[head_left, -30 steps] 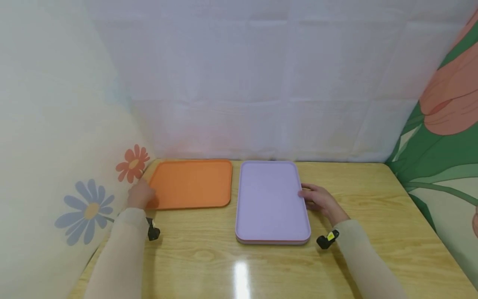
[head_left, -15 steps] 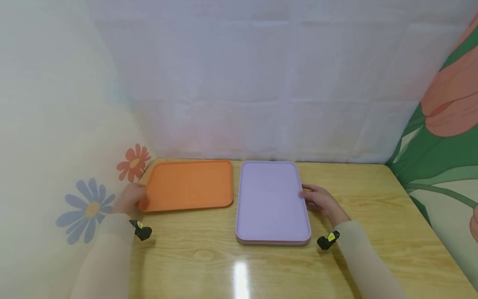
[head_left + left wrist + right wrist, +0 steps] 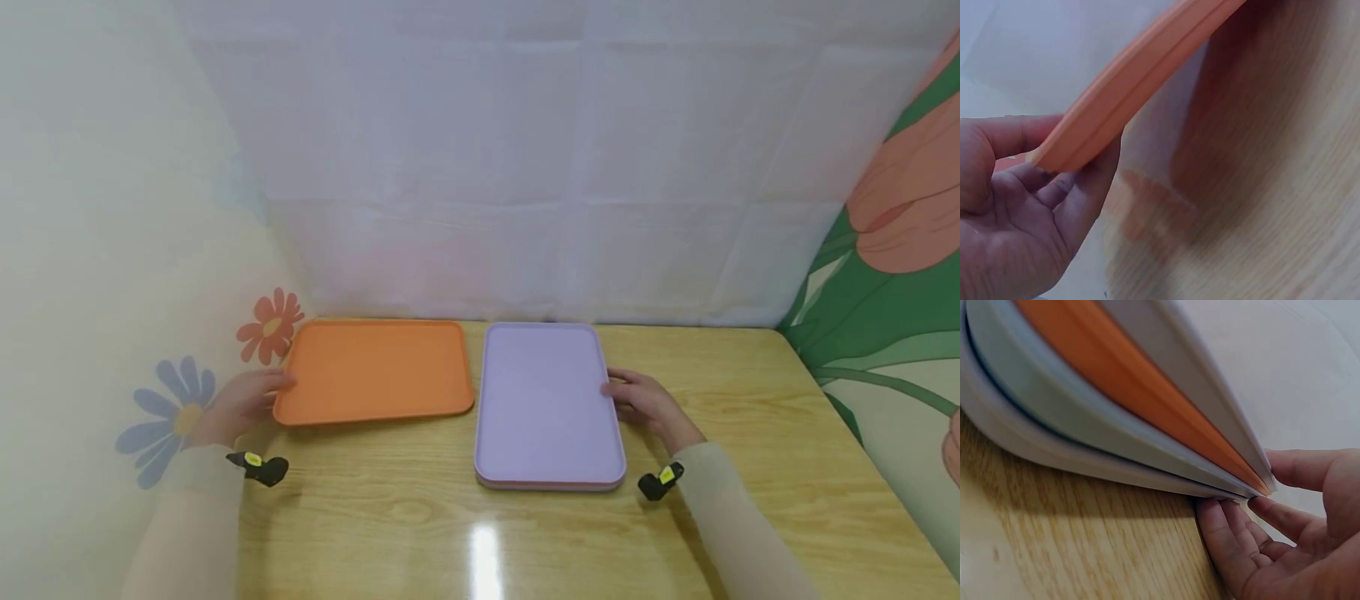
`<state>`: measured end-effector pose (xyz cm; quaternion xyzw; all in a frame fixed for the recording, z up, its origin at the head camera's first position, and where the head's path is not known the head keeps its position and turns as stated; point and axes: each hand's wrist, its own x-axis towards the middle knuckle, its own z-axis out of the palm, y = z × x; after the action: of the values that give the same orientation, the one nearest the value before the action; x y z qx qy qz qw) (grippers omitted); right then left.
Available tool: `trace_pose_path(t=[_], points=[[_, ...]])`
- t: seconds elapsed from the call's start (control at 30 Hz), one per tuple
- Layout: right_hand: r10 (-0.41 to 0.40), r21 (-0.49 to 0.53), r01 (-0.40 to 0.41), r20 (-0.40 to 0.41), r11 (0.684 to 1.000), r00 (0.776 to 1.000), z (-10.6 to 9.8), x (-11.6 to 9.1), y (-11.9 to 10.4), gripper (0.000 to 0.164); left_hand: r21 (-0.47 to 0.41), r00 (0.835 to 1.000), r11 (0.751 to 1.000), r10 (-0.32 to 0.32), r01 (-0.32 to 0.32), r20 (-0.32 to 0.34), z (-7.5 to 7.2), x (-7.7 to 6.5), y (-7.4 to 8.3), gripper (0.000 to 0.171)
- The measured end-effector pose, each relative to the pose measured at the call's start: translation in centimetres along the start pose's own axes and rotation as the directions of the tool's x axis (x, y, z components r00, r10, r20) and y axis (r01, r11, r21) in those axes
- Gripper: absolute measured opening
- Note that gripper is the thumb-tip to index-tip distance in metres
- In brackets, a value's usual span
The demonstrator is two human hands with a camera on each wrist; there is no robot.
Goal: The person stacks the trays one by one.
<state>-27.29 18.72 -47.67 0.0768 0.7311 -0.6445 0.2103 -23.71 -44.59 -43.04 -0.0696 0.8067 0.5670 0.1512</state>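
Observation:
My left hand point(image 3: 242, 402) holds an orange tray point(image 3: 378, 372) by its left end. In the left wrist view the thumb lies on the rim and the fingers point(image 3: 1088, 197) are under it. That end is raised off the table. To the right sits a stack of trays, with a lavender tray point(image 3: 550, 404) on top. Beneath it the right wrist view shows another orange tray point(image 3: 1129, 375), a pale green tray point(image 3: 1054, 406) and a pale tray at the bottom. My right hand point(image 3: 648, 407) grips the stack's right edge, thumb on the top rim and fingers at the lower edges.
The wooden table point(image 3: 390, 508) runs back to a pale cloth point(image 3: 525, 208). A flower-printed wall covering point(image 3: 150, 292) stands close by my left hand. Another with tulips and green leaves point(image 3: 892, 333) borders the right side.
My left hand has moved left and turned, bringing the orange tray's near left corner a little leftward and toward me. The right hand and the stack have stayed put.

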Motion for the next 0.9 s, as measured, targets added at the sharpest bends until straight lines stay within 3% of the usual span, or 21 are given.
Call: trace_pose_path(t=[0.13,0.3,0.37,0.53,0.6,0.73,0.9], points=[[-0.002,-0.015,0.002,0.001,1.0,1.0,0.0,0.0,0.0,0.065,-0.216,0.999,0.976,-0.012,0.018,0.032,0.2,-0.6,0.6,0.018],[0.0,-0.019,0.0,-0.004,1.0,1.0,0.0,0.1,0.0,0.065,-0.433,0.998,0.901,0.045,-0.018,0.052,0.6,-1.2,1.3,0.024],[-0.006,-0.019,0.006,0.001,1.0,1.0,-0.1,0.1,0.1,0.066,-0.46,0.998,0.887,0.055,-0.034,0.033,0.9,-1.4,1.6,0.022],[-0.024,-0.003,0.024,0.004,1.0,1.0,-0.1,0.0,0.3,0.065,-0.421,0.998,0.905,0.056,-0.064,-0.031,1.4,-2.3,2.4,0.073],[-0.029,0.012,0.029,0.0,1.0,1.0,-0.1,-0.2,0.3,0.063,-0.434,0.997,0.897,0.064,-0.079,-0.05,1.6,-2.7,2.8,0.062],[-0.064,0.06,0.064,-0.002,0.996,0.998,-0.1,-0.6,0.0,0.059,-0.509,0.993,0.853,0.09,-0.118,-0.079,2.1,-3.8,3.5,0.016],[-0.136,0.03,0.138,-0.062,0.99,0.989,-0.4,-1.8,-0.8,0.054,-0.585,0.986,0.795,0.115,-0.162,-0.118,3.3,-5.0,4.3,0.025]])
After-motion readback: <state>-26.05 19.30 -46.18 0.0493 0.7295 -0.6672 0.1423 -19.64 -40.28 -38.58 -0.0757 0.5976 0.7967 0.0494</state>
